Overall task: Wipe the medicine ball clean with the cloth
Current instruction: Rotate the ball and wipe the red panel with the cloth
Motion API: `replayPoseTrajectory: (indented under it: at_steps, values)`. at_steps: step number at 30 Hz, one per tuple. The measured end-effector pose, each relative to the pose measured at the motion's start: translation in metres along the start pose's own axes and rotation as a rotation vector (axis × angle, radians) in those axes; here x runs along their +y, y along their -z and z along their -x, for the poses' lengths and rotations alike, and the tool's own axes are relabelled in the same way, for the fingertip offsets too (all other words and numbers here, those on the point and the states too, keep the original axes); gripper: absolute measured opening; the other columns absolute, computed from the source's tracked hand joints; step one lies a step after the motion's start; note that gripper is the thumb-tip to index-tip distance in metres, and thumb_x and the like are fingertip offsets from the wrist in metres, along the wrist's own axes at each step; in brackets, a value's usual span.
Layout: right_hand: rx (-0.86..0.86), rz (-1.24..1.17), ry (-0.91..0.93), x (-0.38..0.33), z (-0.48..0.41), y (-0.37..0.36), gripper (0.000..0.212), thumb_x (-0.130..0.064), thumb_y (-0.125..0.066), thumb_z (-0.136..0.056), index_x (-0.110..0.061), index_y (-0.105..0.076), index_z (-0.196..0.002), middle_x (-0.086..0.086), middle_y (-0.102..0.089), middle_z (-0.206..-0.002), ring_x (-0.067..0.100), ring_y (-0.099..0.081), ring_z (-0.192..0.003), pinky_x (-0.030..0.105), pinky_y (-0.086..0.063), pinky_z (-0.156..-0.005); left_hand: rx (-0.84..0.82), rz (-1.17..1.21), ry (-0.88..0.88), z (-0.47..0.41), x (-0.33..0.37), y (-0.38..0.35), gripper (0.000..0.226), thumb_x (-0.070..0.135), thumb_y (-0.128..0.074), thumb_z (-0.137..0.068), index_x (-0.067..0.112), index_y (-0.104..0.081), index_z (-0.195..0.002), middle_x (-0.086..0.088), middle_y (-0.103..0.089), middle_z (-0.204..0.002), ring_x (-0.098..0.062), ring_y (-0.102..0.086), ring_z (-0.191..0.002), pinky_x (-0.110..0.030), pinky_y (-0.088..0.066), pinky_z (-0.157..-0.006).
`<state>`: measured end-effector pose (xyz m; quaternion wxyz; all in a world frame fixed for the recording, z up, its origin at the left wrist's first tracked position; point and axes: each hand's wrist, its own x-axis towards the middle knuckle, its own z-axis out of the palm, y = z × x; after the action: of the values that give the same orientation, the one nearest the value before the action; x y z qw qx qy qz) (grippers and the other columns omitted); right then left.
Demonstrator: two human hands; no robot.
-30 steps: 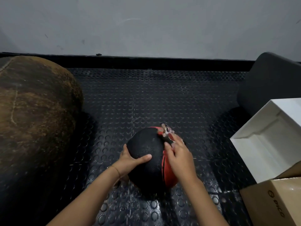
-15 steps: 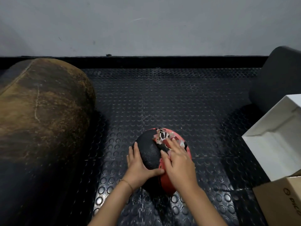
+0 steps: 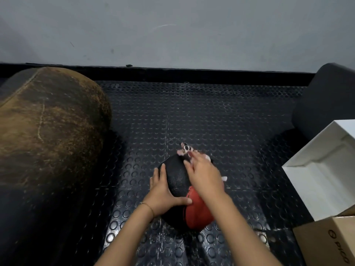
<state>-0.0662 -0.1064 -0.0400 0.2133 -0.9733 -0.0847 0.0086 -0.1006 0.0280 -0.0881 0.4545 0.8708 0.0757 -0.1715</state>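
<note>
Ball: medicine type, round, part matt black with a fine pebbled grain, part red, the red panel showing on the side nearest the wearer. It sat on the floor between the two hands. Judged heavy and firm, unlikely to roll on its own, and grippy, not slick; best held by a flat palm on each flank, or one palm steadying while the other works.

Cloth: small, soft, limp, patterned in pink, white and black. It lay over the far top of the ball under the right hand, with a corner sticking out past the fingertips and another scrap showing at that hand's outer edge. Light, likely to bunch if not pressed flat.

Left hand: open, fingers straight along the ball's left flank, thumb laid across the near side; it was steadying, not grasping. A thin bracelet sat at the wrist.

Right hand: blurred, apparently flat, fingers extended and pressing the cloth to the ball's top.

Floor: black rubber matting, raised round studs, scuffed pale below the hands.

Bag: large, rounded, worn brown leather with a seam, well left of the left hand.

White box: open, rigid, well right of the right hand. Carton: brown card, just nearer than the white box.
</note>
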Motion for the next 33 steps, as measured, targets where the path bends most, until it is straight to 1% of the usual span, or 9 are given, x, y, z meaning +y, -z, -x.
replayPoseTrajectory:
  at_steps: [3,5,7,12,18,23,27,30,33]
  values:
    - [0.139,0.127,0.154,0.0,0.061,-0.004,0.039,-0.038,-0.036,-0.087,-0.028,-0.07,-0.103,-0.008,-0.058,-0.129,0.01,-0.051,-0.122,0.023,-0.028,-0.106,-0.026,0.017,-0.015,0.0,-0.011,0.004,0.142,0.049,-0.086,-0.05,0.026,0.015,-0.148,0.001,0.019,-0.157,-0.017,0.018,-0.145,-0.041,-0.006,-0.121]
    - [0.119,0.048,0.14,0.004,0.066,-0.008,0.044,-0.042,-0.031,-0.089,-0.027,-0.066,-0.111,-0.008,-0.05,-0.137,0.007,-0.036,-0.131,0.032,-0.032,-0.109,-0.021,0.019,-0.042,0.001,-0.017,0.003,0.141,0.05,-0.085,-0.05,0.028,0.015,-0.148,0.003,0.02,-0.157,-0.016,0.02,-0.144,-0.041,-0.006,-0.121]
    - [0.03,-0.069,0.026,0.004,0.037,-0.002,0.044,-0.041,-0.031,-0.095,-0.019,-0.058,-0.122,-0.004,-0.045,-0.142,0.012,-0.031,-0.137,0.033,-0.033,-0.107,-0.016,-0.01,-0.05,-0.001,-0.015,0.003,0.141,0.051,-0.084,-0.051,0.028,0.015,-0.147,0.002,0.02,-0.157,-0.016,0.02,-0.144,-0.042,-0.005,-0.12]
    - [-0.215,-0.221,-0.283,0.02,-0.058,0.011,0.039,-0.035,-0.035,-0.096,-0.009,-0.058,-0.113,0.016,-0.06,-0.12,0.033,-0.053,-0.112,0.037,-0.041,-0.088,-0.123,-0.103,-0.019,-0.008,-0.002,0.021,0.142,0.056,-0.084,-0.049,0.029,0.015,-0.147,-0.001,0.021,-0.157,-0.017,0.017,-0.145,-0.04,-0.004,-0.12]
    - [-0.065,-0.195,-0.353,0.036,-0.028,0.0,0.042,-0.037,-0.032,-0.097,-0.007,-0.058,-0.112,0.02,-0.061,-0.117,0.036,-0.054,-0.111,0.038,-0.042,-0.086,-0.317,-0.44,0.036,-0.035,0.035,0.049,0.128,0.042,-0.081,-0.065,0.022,0.016,-0.148,-0.012,0.012,-0.158,-0.026,-0.005,-0.147,-0.035,-0.015,-0.12]
    - [-0.03,-0.357,-0.35,0.041,-0.016,0.0,0.035,-0.036,-0.035,-0.097,-0.01,-0.058,-0.091,0.019,-0.064,-0.107,0.036,-0.056,-0.104,0.035,-0.038,-0.076,-0.227,-0.448,0.097,-0.026,0.058,0.019,0.134,0.059,-0.078,-0.058,0.031,0.02,-0.146,-0.014,0.023,-0.155,-0.042,0.014,-0.142,-0.054,-0.009,-0.117]
    - [0.035,-0.386,-0.227,0.026,0.032,-0.007,0.033,-0.035,-0.037,-0.097,-0.016,-0.061,-0.108,0.004,-0.044,-0.142,0.024,-0.045,-0.127,0.033,-0.041,-0.094,-0.21,-0.435,0.083,-0.031,0.052,0.034,0.133,0.059,-0.08,-0.054,0.035,0.011,-0.148,-0.01,0.013,-0.158,-0.035,0.004,-0.146,-0.05,-0.015,-0.118]
    - [0.061,-0.35,-0.137,0.021,0.072,-0.018,0.034,-0.036,-0.037,-0.097,-0.02,-0.059,-0.077,-0.009,-0.026,-0.152,0.012,-0.033,-0.136,0.031,-0.038,-0.1,-0.226,-0.437,0.064,-0.031,0.047,0.036,0.132,0.058,-0.08,-0.054,0.037,0.009,-0.148,-0.008,0.013,-0.158,-0.032,0.005,-0.146,-0.051,-0.014,-0.118]
    - [0.098,-0.371,-0.252,0.031,0.046,-0.015,0.033,-0.038,-0.036,-0.097,-0.017,-0.061,-0.09,0.005,-0.05,-0.138,0.024,-0.051,-0.121,0.036,-0.044,-0.093,-0.224,-0.461,0.042,-0.031,0.049,0.029,0.131,0.058,-0.08,-0.055,0.037,0.01,-0.147,-0.009,0.015,-0.158,-0.034,0.008,-0.146,-0.052,-0.013,-0.118]
